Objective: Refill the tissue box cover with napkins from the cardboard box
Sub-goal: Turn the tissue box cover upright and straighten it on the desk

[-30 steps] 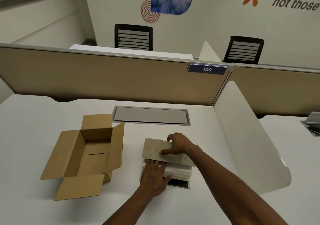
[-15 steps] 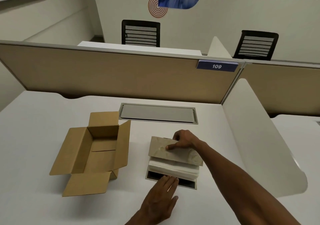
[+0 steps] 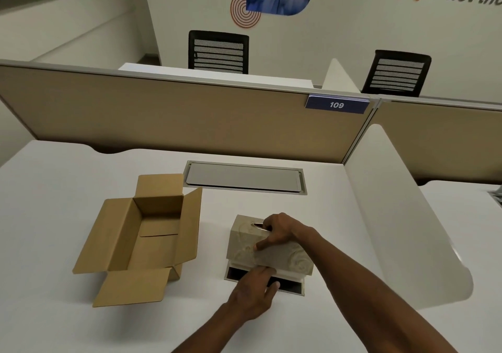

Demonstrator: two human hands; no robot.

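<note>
On the smooth white desk [image 3: 54,216] sits a beige tissue box cover [image 3: 271,246], a rectangular shell with raised swirl relief on its side and an oval slot in its top. Its long axis runs from about 10 o'clock to 4 o'clock, the slot end toward the far left. The cover rests tilted over a flat base tray [image 3: 292,287] with a dark inner floor, its near edge lifted to show a white strip — whether that is napkins or the tray's liner cannot be told.

The right hand [image 3: 277,233] grips the cover from above, fingers curled over the top by the slot, thumb pressed flat on the near side. The left hand [image 3: 255,290] lies at 6 o'clock of the cover, fingers held together and tucked under its raised near edge, touching the tray.

At 9 o'clock, well apart, stands a brown corrugated cardboard box [image 3: 141,238] — four flaps splayed open, interior bare
</note>
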